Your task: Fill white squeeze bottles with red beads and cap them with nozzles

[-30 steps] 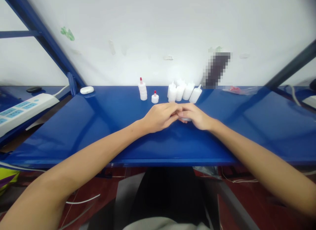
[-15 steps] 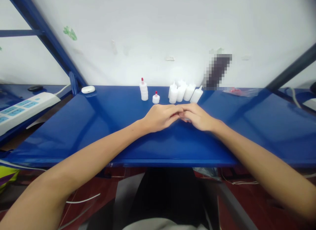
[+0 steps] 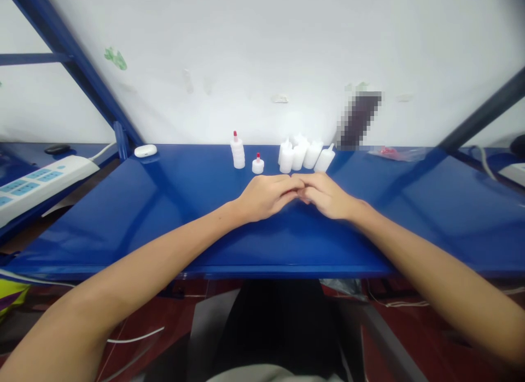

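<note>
My left hand (image 3: 264, 198) and my right hand (image 3: 328, 197) meet over the middle of the blue table, fingers closed and overlapping. A speck of red shows between the fingers; whatever they hold is otherwise hidden. Just beyond my left hand sits a short white nozzle cap (image 3: 258, 166) with a red tip. Behind it and to the left stands a white squeeze bottle (image 3: 238, 155) with a red-tipped nozzle. Several white bottles (image 3: 286, 159) cluster beyond the fingers, without red tips; the rightmost bottle (image 3: 325, 159) looks tilted in this view.
A white earbud case (image 3: 145, 150) lies at the table's back left. On the left is a white power strip (image 3: 45, 185). A clear plastic bag (image 3: 400, 154) with red bits lies at the back right. Blue frame posts (image 3: 84, 70) flank the blue table (image 3: 164, 229).
My hands stay pressed together in nearly the same place, with small finger shifts. A pale bit seen under my right fingers earlier is now hidden. The bottles have not moved.
</note>
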The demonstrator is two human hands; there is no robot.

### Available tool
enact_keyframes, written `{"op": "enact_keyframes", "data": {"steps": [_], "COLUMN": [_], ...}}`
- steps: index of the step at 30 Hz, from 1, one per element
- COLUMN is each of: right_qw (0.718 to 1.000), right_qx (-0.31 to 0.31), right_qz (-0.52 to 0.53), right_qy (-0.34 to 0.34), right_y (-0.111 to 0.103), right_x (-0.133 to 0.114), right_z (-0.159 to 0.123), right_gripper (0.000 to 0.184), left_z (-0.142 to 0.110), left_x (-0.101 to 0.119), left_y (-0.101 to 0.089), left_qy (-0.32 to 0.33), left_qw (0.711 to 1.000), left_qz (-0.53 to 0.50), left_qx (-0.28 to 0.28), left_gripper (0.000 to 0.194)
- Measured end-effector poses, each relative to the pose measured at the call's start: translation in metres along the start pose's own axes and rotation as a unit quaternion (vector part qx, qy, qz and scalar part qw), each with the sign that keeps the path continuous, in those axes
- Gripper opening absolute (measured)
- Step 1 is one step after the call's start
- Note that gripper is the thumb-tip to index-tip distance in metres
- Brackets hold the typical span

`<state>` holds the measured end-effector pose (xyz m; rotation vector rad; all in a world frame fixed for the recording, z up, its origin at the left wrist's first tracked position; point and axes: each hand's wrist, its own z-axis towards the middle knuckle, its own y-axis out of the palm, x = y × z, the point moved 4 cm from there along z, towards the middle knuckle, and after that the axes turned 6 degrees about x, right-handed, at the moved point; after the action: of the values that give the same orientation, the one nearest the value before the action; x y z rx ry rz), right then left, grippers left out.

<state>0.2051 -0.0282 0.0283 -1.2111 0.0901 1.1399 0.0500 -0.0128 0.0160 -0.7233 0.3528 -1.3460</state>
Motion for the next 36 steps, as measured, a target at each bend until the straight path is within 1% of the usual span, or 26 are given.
{"op": "enact_keyframes", "data": {"steps": [4, 8, 10, 12, 14, 17, 19, 21, 23, 25, 28, 31, 36], "right_qw": [1.0, 1.0, 0.999, 0.998, 0.996, 0.99, 0.989, 0.988, 0.989, 0.992, 0.996, 0.997, 0.997], "right_qx": [0.013, 0.016, 0.029, 0.055, 0.093, 0.128, 0.124, 0.111, 0.097, 0.082, 0.044, 0.013, 0.002], "right_qz": [-0.006, -0.007, -0.007, -0.008, -0.016, -0.049, -0.069, -0.082, -0.087, -0.078, -0.047, -0.041, -0.052], "right_qy": [-0.015, -0.015, -0.018, -0.017, -0.006, 0.026, 0.052, 0.068, 0.069, 0.064, 0.062, 0.059, 0.061], "right_y": [0.0, 0.0, -0.001, -0.004, -0.008, -0.012, -0.012, -0.011, -0.009, -0.008, -0.005, -0.003, -0.003], "right_x": [0.001, 0.004, 0.004, 0.006, 0.01, 0.018, 0.023, 0.027, 0.027, 0.025, 0.022, 0.019, 0.018], "right_z": [0.0, 0.0, 0.0, 0.0, 0.0, -0.002, -0.002, -0.001, 0.0, 0.001, 0.001, 0.0, 0.0], "right_gripper": [0.017, 0.023, 0.026, 0.03, 0.036, 0.044, 0.045, 0.044, 0.044, 0.045, 0.05, 0.054, 0.054], "left_z": [0.0, 0.0, 0.001, 0.003, 0.005, 0.004, 0.001, -0.002, -0.006, -0.009, -0.011, -0.013, -0.015], "left_x": [-0.001, -0.002, -0.004, -0.007, -0.015, -0.035, -0.051, -0.066, -0.077, -0.083, -0.087, -0.088, -0.093], "left_y": [0.0, -0.002, -0.003, -0.005, -0.01, -0.021, -0.029, -0.036, -0.041, -0.044, -0.045, -0.044, -0.044], "left_qy": [-0.014, -0.021, -0.033, -0.054, -0.086, -0.156, -0.208, -0.248, -0.272, -0.29, -0.31, -0.319, -0.329], "left_qw": [1.0, 0.999, 0.997, 0.995, 0.99, 0.969, 0.948, 0.932, 0.925, 0.923, 0.919, 0.918, 0.917], "left_qz": [-0.008, -0.043, -0.066, -0.087, -0.097, -0.097, -0.099, -0.085, -0.055, -0.022, 0.009, 0.027, 0.042], "left_qx": [-0.005, -0.005, 0.0, 0.016, 0.06, 0.164, 0.22, 0.251, 0.258, 0.253, 0.242, 0.234, 0.221], "left_gripper": [0.018, 0.018, 0.017, 0.015, 0.012, 0.012, 0.013, 0.012, 0.009, 0.008, 0.008, 0.009, 0.012]}}
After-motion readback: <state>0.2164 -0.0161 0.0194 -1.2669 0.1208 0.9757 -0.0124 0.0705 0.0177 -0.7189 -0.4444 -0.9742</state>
